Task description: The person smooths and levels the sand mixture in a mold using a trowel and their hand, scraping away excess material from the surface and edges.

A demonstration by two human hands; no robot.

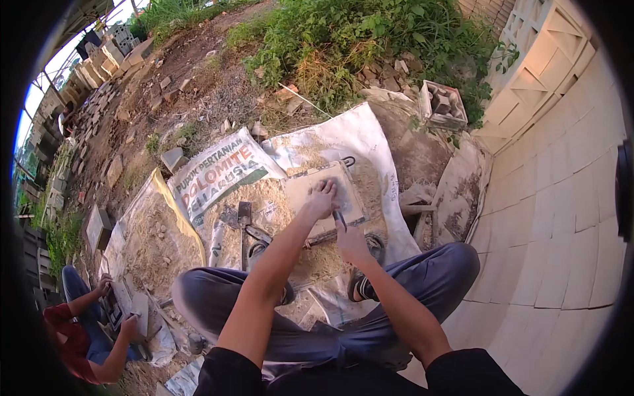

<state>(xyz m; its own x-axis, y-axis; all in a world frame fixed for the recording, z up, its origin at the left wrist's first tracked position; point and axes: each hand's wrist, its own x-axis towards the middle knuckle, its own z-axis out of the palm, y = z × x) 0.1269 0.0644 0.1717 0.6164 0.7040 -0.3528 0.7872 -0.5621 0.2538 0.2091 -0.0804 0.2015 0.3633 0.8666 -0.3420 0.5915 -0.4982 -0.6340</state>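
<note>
A pale square slab (300, 193) in a dark-edged frame lies on the sack-covered ground between my feet. My left hand (321, 199) rests on top of the slab, its fingers spread flat over a greyish patch. Just right of and below it, my right hand (352, 244) is closed around a dark handle (339, 219) at the slab's near part. What the handle belongs to is hidden. A metal loop (348, 161) sticks out at the far edge of the frame. A trowel-like tool (245, 213) lies left of the slab.
A printed white sack (221, 173) and sandy material (158, 254) spread to the left. At the lower left a co-worker (76, 330) sits handling another slab. Stacked pale blocks (548, 224) line the right side. A block mould with stones (444, 104) sits near the green plants (370, 39).
</note>
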